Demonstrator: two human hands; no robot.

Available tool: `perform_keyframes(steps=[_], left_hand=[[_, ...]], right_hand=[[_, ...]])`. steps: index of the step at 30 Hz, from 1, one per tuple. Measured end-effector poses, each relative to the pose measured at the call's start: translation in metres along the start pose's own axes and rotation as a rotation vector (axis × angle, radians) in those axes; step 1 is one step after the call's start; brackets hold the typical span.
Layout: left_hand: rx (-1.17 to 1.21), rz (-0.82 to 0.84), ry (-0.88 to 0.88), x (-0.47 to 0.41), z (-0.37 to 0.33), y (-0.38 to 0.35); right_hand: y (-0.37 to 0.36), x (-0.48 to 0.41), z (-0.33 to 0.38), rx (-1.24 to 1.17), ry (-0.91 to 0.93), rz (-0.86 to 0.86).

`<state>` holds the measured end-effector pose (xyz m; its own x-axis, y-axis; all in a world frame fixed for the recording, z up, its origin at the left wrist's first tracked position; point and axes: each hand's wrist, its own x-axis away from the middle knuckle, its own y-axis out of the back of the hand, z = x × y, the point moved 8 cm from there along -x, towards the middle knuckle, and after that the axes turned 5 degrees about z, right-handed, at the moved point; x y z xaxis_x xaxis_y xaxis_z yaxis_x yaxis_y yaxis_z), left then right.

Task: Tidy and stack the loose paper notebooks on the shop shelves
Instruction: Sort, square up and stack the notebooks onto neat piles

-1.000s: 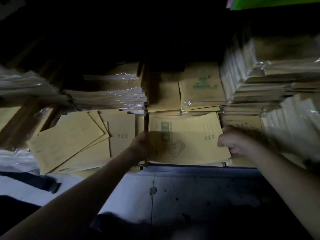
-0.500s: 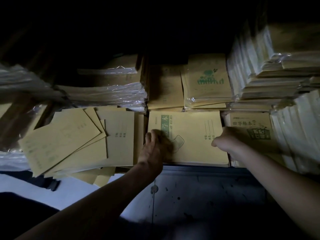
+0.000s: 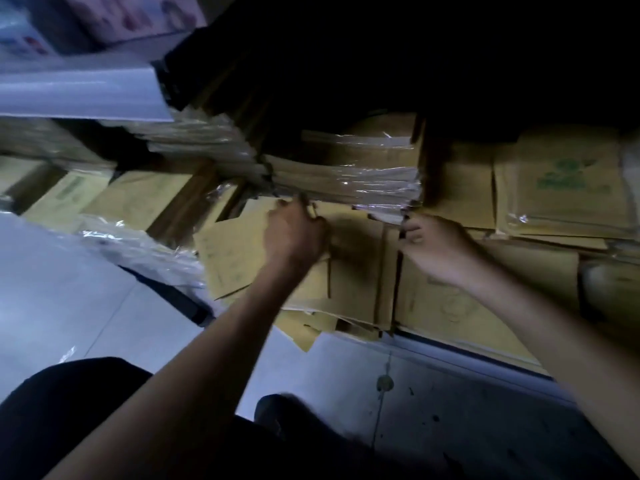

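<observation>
Dim shelf (image 3: 460, 348), loose notebooks (image 3: 235, 258) under wrapped bundle (image 3: 346, 174); left grip (image 3: 294, 233) curled round bundle's edge, right grip (image 3: 436, 247) at its corner, hold unclear.

The loose notebooks (image 3: 239, 258) lie fanned on the left part of the shelf (image 3: 467, 352), some of them reaching out past its front edge, and just right of them sits a squared stack (image 3: 450, 306). Behind and above both rests a wrapped bundle (image 3: 346, 171), with a second wrapped pack (image 3: 568, 188) to its right. The left hand (image 3: 294, 233) is over the loose notebooks and the right hand (image 3: 436, 247) over the squared stack, both at the bundle's lower edge
</observation>
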<state>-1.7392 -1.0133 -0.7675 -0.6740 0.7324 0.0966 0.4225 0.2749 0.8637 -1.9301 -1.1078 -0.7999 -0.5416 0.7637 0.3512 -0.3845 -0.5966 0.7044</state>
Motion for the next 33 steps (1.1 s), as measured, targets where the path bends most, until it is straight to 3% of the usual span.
perform_keyframes(steps=[3, 7, 11, 16, 22, 24, 29, 33], left_hand=[[-0.206, 0.009, 0.265, -0.011, 0.086, 0.037], [-0.060, 0.097, 0.358, -0.006, 0.160, 0.044], [-0.048, -0.029, 0.275, 0.000, 0.171, 0.050], [0.061, 0.010, 0.279, -0.004, 0.170, 0.049], [0.615, 0.006, 0.304, 0.005, 0.142, 0.060], [0.733, 0.028, 0.228, 0.003, 0.128, 0.074], [0.846, 0.077, -0.078, -0.001, 0.091, 0.110], [0.853, 0.171, -0.073, 0.006, 0.100, 0.085]], right_hand=[[-0.049, -0.008, 0.042, -0.343, 0.015, 0.143], [-0.086, -0.012, 0.068, -0.499, -0.056, 0.178], [-0.104, -0.017, 0.076, -0.715, -0.167, 0.192], [-0.117, -0.015, 0.075, -0.679, -0.206, 0.243], [-0.117, -0.020, 0.079, -0.728, -0.122, 0.281], [-0.107, -0.022, 0.083, -0.763, -0.067, 0.231], [-0.044, -0.026, 0.102, -0.752, 0.219, -0.039], [-0.051, -0.023, 0.095, -0.723, 0.215, 0.028]])
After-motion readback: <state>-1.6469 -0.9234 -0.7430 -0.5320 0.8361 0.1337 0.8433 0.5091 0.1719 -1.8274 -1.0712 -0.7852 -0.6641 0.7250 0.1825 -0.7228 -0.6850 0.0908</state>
